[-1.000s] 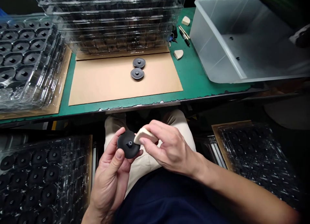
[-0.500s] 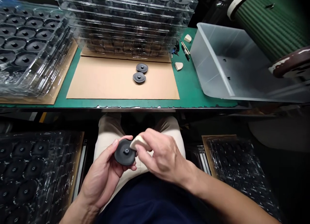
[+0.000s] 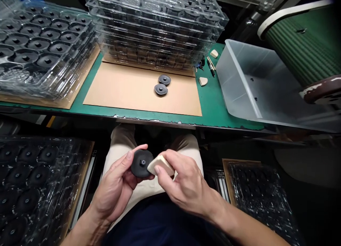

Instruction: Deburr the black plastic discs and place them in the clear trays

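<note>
Over my lap, my left hand grips a round black disc with a small hub in its middle. My right hand pinches a cream wedge-shaped block and presses its tip against the disc's right edge. Two more black discs lie on the brown cardboard sheet on the green bench, well beyond both hands.
Clear plastic trays are stacked at the back of the bench; trays holding black discs sit at the left. A translucent bin stands at the right. Two cream blocks and pens lie beside it. Lower trays flank my knees.
The camera has tilted and shifted, so the bench appears lower in view. The cream block slid from the disc's hub toward its right edge; both hands stayed over my lap.
</note>
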A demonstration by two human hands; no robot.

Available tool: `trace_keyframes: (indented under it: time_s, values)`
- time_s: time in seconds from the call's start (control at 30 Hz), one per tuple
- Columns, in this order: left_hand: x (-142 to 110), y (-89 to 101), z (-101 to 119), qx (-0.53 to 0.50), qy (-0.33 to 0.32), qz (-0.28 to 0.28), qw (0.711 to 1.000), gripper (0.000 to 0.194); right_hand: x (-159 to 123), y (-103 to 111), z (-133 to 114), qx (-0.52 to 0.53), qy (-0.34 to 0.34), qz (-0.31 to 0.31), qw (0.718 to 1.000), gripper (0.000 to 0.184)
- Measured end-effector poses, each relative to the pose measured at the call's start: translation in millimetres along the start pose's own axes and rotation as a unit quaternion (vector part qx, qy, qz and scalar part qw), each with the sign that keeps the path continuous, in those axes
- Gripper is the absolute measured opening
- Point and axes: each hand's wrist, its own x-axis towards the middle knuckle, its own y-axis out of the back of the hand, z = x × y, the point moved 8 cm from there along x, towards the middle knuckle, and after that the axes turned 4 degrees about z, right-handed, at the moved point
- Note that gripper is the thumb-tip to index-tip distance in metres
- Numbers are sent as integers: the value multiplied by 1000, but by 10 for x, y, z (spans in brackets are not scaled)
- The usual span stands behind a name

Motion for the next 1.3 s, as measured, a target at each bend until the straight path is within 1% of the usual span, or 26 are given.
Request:
trace_keyframes:
  time_s: [0.03, 0.1, 0.17, 0.2, 0.27, 0.33, 0.4, 0.43, 0.47, 0.53, 0.57, 0.6, 0.63, 0.7, 0.77, 0.8, 0.9, 0.93, 0.97, 1.03, 1.1, 1.13, 1.17, 1.2, 1.27, 1.3]
  values:
    - [7, -14, -13, 16, 7, -15, 1000, 41, 1, -1, -8, -8, 5, -6, 1000, 15]
    - [8, -84, -71, 43, 32, -70, 996, 35, 29, 11, -114, -36, 73, -6, 997, 7]
    - [-2, -144, -84, 32, 36, -110, 993, 33, 55, 5, -233, -57, 152, -2, 987, 14]
    - [2, -141, -58, 15, 25, -106, 994, 31, 68, 7, -246, -55, 160, 8, 986, 17]
    - [17, -78, 41, -14, -16, -66, 998, 28, 92, 4, -154, -16, 102, 27, 994, 10]
    - [26, 4, 128, -12, -50, -26, 998, 37, 73, -25, -32, 34, 29, 32, 998, 8]
    - [33, 19, 121, 25, -41, -37, 998, 39, 51, -50, -12, 33, 27, 21, 999, 8]
    - [35, 6, 87, 41, -26, -57, 997, 37, 55, -49, -44, 14, 52, 14, 998, 4]
    - [33, -15, 42, 52, -8, -82, 995, 34, 66, -45, -100, -8, 91, 7, 996, 8]
    - [24, -57, -40, 48, 25, -122, 991, 35, 90, -75, -235, -42, 183, -27, 982, 26]
    - [24, -64, -58, 30, 33, -127, 991, 37, 104, -86, -291, -54, 218, -34, 974, 31]
    - [30, -56, -48, 10, 28, -117, 993, 37, 130, -75, -317, -62, 228, -20, 971, 29]
    - [41, -32, -1, -11, 4, -94, 995, 35, 170, -50, -300, -55, 205, 5, 977, 22]
    - [47, 55, 158, -39, -79, -30, 996, 36, 234, -63, -133, 16, 73, 28, 997, 9]
    - [28, 119, 286, -33, -142, 9, 989, 39, 214, -161, -2, 86, -24, 16, 996, 15]
    - [28, 127, 299, -17, -144, 9, 989, 39, 198, -204, 5, 91, -29, 5, 995, 16]
    - [52, 108, 175, 61, -78, -31, 995, 40, 189, -171, -101, 7, 68, 24, 997, 5]
    - [58, 103, 112, 82, -51, -46, 994, 41, 195, -170, -134, -13, 103, 13, 994, 6]
    - [61, 94, 52, 92, -27, -61, 994, 41, 202, -177, -169, -20, 140, -8, 990, 15]
    - [67, 59, -42, 63, 14, -88, 994, 41, 201, -185, -255, -32, 219, -44, 974, 28]
    - [85, 23, -62, -5, 24, -94, 995, 36, 217, -120, -305, -46, 252, -13, 967, 26]
    - [101, 19, -30, -34, 6, -86, 996, 33, 248, -72, -279, -48, 221, 21, 974, 19]
    - [117, 32, 26, -53, -28, -70, 996, 32, 281, -42, -207, -31, 155, 44, 986, 10]
    - [127, 56, 94, -60, -71, -50, 994, 33, 298, -59, -94, 7, 64, 44, 997, 11]
    - [115, 104, 225, -44, -159, -20, 986, 39, 245, -231, 108, 112, -110, -14, 988, 28]
    - [99, 127, 273, -31, -194, -10, 981, 40, 207, -328, 138, 148, -150, -48, 976, 31]
